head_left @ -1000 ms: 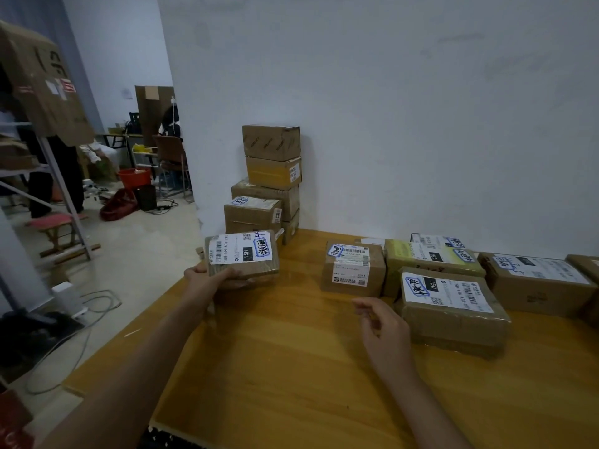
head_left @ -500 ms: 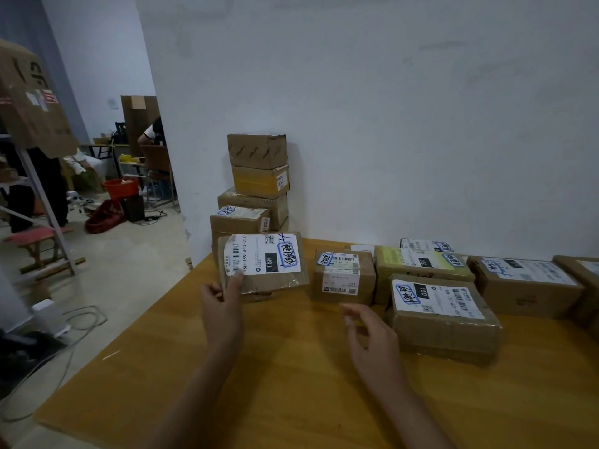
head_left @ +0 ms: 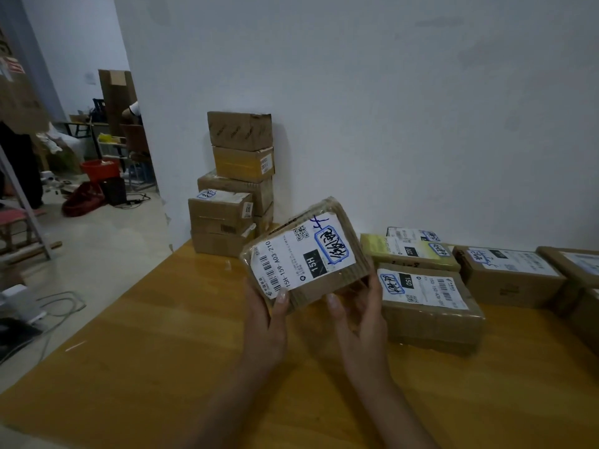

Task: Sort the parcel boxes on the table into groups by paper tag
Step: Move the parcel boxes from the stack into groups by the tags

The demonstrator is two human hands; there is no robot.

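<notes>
Held parcel (head_left: 319, 254): tilted above the wooden table (head_left: 162, 367), tag "15H" facing up.
Left hand (head_left: 264, 314): grips its near-left corner.
Right hand (head_left: 359, 314): holds its near-right edge.
Other boxes: stack (head_left: 233, 189) far left by the wall; row (head_left: 428, 306) to the right.
</notes>
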